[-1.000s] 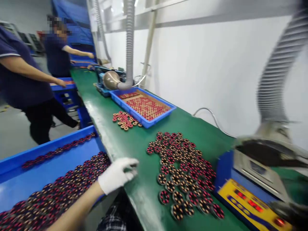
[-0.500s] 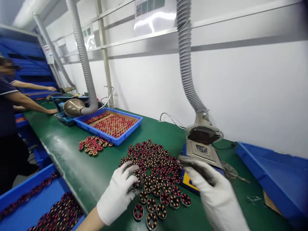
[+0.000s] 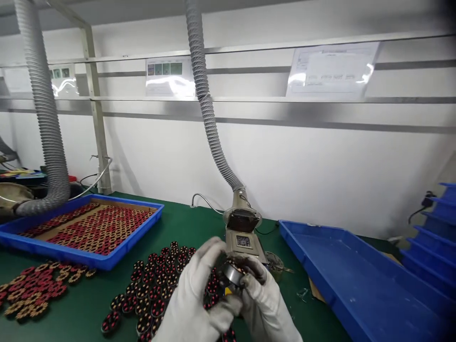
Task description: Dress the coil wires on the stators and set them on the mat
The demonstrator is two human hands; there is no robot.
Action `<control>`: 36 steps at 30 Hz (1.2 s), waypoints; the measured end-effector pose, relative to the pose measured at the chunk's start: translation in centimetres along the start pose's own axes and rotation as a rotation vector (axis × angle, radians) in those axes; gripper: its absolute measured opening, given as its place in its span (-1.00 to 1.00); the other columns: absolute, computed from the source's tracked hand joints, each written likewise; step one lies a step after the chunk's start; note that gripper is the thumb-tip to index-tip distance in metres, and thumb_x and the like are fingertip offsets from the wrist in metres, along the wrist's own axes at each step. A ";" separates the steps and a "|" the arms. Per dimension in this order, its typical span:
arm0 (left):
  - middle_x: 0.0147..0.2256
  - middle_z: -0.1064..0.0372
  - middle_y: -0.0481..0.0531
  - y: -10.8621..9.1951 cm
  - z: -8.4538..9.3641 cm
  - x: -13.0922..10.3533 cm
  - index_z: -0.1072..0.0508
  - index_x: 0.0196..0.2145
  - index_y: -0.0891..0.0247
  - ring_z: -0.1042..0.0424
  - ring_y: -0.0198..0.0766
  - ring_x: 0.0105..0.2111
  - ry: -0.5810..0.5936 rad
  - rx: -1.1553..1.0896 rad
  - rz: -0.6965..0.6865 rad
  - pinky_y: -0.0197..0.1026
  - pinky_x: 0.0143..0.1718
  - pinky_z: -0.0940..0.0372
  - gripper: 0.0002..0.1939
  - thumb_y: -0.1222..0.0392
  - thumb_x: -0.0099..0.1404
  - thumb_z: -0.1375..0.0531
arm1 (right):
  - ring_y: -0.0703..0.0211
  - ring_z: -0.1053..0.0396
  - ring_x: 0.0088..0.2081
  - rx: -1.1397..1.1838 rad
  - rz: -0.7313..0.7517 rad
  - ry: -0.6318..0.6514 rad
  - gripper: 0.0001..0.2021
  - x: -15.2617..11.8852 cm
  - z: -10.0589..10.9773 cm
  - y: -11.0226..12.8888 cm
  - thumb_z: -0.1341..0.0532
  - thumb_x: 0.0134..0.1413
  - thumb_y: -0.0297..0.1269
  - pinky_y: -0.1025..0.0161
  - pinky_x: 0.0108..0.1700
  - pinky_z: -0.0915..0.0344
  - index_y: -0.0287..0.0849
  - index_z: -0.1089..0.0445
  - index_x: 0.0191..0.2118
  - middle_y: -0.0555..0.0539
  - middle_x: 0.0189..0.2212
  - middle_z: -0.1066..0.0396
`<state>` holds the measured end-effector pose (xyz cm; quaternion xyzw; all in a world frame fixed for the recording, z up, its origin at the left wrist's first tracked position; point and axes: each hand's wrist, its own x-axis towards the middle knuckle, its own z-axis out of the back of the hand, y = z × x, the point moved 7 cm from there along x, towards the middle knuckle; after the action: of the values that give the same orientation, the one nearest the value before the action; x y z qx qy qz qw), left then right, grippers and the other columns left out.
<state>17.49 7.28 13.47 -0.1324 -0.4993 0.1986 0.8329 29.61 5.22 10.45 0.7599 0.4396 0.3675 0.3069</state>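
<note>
Both white-gloved hands meet over the bench in front of the small solder pot. Between them is a round metal-rimmed part [image 3: 233, 275], tilted so that its shiny outer side shows. My right hand [image 3: 265, 297], its glove fingertips stained dark, grips the part from the right. My left hand [image 3: 199, 297] curls round its left side, the thumb blurred below. Many similar round parts [image 3: 149, 292] with red or copper-coloured segments lie on the green bench, left of and partly behind my left hand. The hands hide part of the pile.
Behind my hands, a heated-looking device [image 3: 245, 242] sits under a grey extraction hose [image 3: 210, 109]. A blue tray [image 3: 342, 266] lies to the right, beside stacked blue trays [image 3: 432, 247]. On the left, another blue tray [image 3: 107, 260] holds rows of red and copper-coloured rings; loose rings [image 3: 39, 289] lie before it.
The view has turned right, and the co-worker is out of view. My left hand has left the pile and come together with my right hand; a metal-rimmed part is now between them.
</note>
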 end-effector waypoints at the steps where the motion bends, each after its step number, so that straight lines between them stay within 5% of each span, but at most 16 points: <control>1: 0.05 -0.20 0.07 0.0 0.0 0.1 -0.10 0.11 0.16 -0.24 -0.16 0.02 0.010 -0.020 -0.046 -0.10 -0.02 -0.31 -0.40 0.35 0.08 -0.04 | 0.06 -0.40 -0.21 -0.004 0.006 0.009 -0.65 0.2 0.0 0.0 -0.43 -0.32 -0.17 0.14 -0.08 -0.29 -0.08 -0.46 -0.29 -0.07 -0.32 -0.48; 6: -0.09 -0.32 0.11 -0.5 1.0 0.2 -0.30 -0.10 0.22 -0.24 -0.07 -0.03 -0.136 0.156 -0.261 0.01 -0.07 -0.25 -0.70 0.33 0.19 -0.03 | 0.09 -0.37 -0.20 -0.083 -0.040 0.088 -0.62 0.6 -1.5 -0.8 -0.44 -0.34 -0.21 0.20 -0.11 -0.28 -0.08 -0.42 -0.27 -0.06 -0.28 -0.46; 12: -0.09 -0.30 0.00 1.4 0.8 0.1 -0.32 -0.20 0.09 -0.30 -0.15 -0.11 -0.075 -0.067 -0.024 -0.09 -0.15 -0.31 -0.61 0.40 -0.02 -0.09 | 0.07 -0.38 -0.19 0.131 -0.129 0.100 -0.68 0.3 -2.0 -3.0 -0.31 -0.13 -0.07 0.13 -0.11 -0.30 -0.01 -0.44 -0.19 -0.06 -0.24 -0.45; 19: -0.06 -0.28 0.08 0.6 1.4 0.1 -0.27 -0.09 0.19 -0.22 -0.11 -0.02 -0.038 0.112 -0.226 -0.03 -0.06 -0.23 -0.71 0.33 0.20 -0.05 | 0.01 -0.36 -0.16 -0.420 0.234 0.210 -0.69 0.4 -1.1 0.2 -0.42 -0.30 -0.23 0.17 -0.14 -0.30 -0.03 -0.47 -0.30 -0.09 -0.23 -0.43; 22: -0.06 -0.29 0.11 -0.4 1.7 -0.1 -0.27 -0.10 0.26 -0.19 -0.08 0.00 -0.064 0.215 -0.302 0.00 -0.06 -0.18 -0.75 0.33 0.25 -0.01 | 0.06 -0.37 -0.20 -0.558 0.330 0.147 -0.85 0.0 -1.0 1.2 -0.35 -0.16 -0.31 0.18 -0.13 -0.29 -0.01 -0.50 -0.35 -0.07 -0.29 -0.44; 24: -0.08 -0.31 0.10 -0.9 1.6 0.0 -0.31 -0.12 0.27 -0.20 -0.06 -0.01 -0.066 0.280 -0.319 0.03 -0.08 -0.16 -0.76 0.33 0.25 0.00 | 0.12 -0.37 -0.29 -0.418 0.301 0.068 -0.97 0.1 -0.7 1.1 -0.33 -0.13 -0.27 0.22 -0.18 -0.30 -0.03 -0.50 -0.46 -0.03 -0.40 -0.43; 29: -0.12 -0.35 0.07 -1.1 1.6 0.0 -0.34 -0.18 0.27 -0.22 -0.08 -0.03 -0.075 0.282 -0.304 -0.01 -0.09 -0.16 -0.77 0.36 0.20 -0.02 | 0.13 -0.35 -0.30 -0.030 0.062 -0.030 -0.79 0.5 0.0 0.3 -0.33 -0.18 -0.06 0.20 -0.18 -0.29 -0.08 -0.45 -0.51 -0.02 -0.42 -0.41; 32: -0.12 -0.34 0.07 -0.8 1.6 0.0 -0.34 -0.18 0.28 -0.21 -0.10 -0.02 -0.095 0.243 -0.297 -0.04 -0.07 -0.15 -0.77 0.37 0.18 -0.05 | 0.06 -0.36 -0.27 -0.273 0.091 0.035 -0.72 0.5 -0.3 0.8 -0.43 -0.37 -0.12 0.18 -0.18 -0.28 -0.10 -0.48 -0.43 -0.07 -0.38 -0.43; 36: -0.14 -0.35 0.11 -1.1 1.4 -0.1 -0.33 -0.19 0.32 -0.22 -0.06 -0.03 -0.131 0.270 -0.337 0.00 -0.06 -0.12 -0.78 0.37 0.18 -0.04 | 0.12 -0.37 -0.36 -0.432 0.222 0.014 -0.90 0.3 -0.3 0.7 -0.42 -0.30 -0.28 0.24 -0.31 -0.30 -0.08 -0.50 -0.54 -0.04 -0.45 -0.43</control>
<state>16.45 6.25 14.49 0.0787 -0.5363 0.1302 0.8302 29.79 5.21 11.27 0.7178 0.2668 0.4896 0.4169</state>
